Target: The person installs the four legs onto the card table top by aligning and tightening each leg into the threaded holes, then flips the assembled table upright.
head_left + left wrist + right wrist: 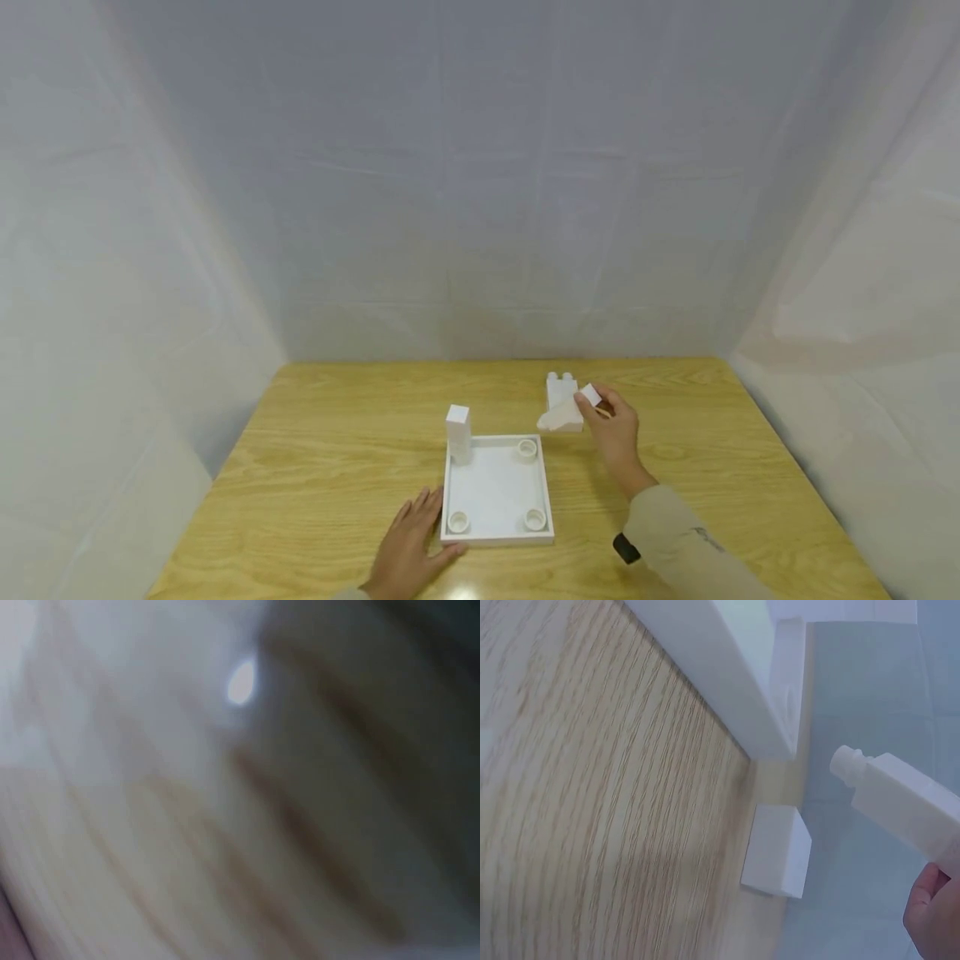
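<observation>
A shallow white square tray (495, 492) lies on the table with round white sockets (527, 449) in three corners. At its back left corner a white square leg (459, 433) stands upright. My left hand (408, 546) rests flat by the tray's left edge, fingers extended, thumb at the front left corner. Behind the tray to the right, my right hand (615, 433) grips another white leg (911, 802) by its plain end. That leg is tilted, its round knobbed end pointing left, above white legs (561, 392) lying side by side on the table.
The wooden table (337, 450) has white sheeting (495, 208) hanging behind it and on both sides. A black band (626, 548) shows at the right sleeve. In the left wrist view only blurred wood grain (187, 862) and glare appear.
</observation>
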Demonstrator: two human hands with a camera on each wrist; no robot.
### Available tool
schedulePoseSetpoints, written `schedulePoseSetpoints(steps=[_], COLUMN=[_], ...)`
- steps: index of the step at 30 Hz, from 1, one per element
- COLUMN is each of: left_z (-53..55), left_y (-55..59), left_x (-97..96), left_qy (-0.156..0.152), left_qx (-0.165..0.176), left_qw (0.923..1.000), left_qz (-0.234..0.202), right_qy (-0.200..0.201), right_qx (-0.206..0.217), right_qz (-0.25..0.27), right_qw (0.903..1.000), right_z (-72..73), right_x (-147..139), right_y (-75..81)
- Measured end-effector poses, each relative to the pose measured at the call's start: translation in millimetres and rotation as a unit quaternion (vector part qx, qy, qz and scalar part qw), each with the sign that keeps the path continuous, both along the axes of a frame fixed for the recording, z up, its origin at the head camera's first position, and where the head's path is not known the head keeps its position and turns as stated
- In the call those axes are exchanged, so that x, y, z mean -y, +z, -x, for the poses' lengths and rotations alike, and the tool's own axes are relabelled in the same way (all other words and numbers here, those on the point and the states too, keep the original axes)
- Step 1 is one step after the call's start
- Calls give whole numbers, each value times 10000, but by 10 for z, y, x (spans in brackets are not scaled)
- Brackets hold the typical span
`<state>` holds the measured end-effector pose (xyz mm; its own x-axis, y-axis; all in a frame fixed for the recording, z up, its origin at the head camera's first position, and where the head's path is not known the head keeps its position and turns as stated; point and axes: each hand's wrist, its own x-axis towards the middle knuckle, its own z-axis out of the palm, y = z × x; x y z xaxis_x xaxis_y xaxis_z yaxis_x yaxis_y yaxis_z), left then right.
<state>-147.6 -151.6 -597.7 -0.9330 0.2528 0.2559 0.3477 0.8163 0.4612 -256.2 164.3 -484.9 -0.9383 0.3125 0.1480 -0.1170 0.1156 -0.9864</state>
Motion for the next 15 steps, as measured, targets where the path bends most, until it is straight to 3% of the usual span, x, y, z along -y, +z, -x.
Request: schedulePoseSetpoints(steps=[15], left_z=[-5], left_y=[13], left_x=[0], left_qy=[23], left_qx=[92], left_qw=[9999], left_qz=[47], right_qy=[733], right_qx=[98], right_qz=[-440], right_qw=[9963], right_z=[27], right_x=[170], right_y=[-78])
